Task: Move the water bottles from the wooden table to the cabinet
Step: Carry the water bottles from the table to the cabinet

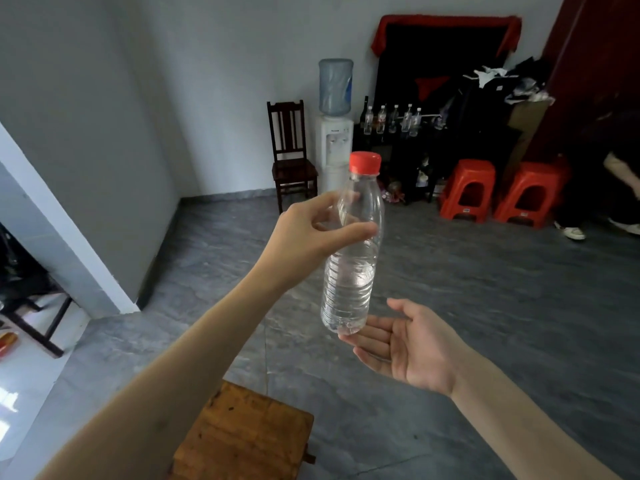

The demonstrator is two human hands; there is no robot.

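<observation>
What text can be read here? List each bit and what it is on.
Nothing can be read.
Bottle gripped by the left hand: clear, no label showing.
Water dispenser: small dark mark near its top, too blurred.
Red stools: small pale stickers low on the front, too small.
Bottles on the cabinet: labels too small.

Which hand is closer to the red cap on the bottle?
Left. The left hand grips the water bottle round its upper part, just under the red cap. The right hand is open, palm up, beside the bottle's bottom end, farthest from the cap.
</observation>
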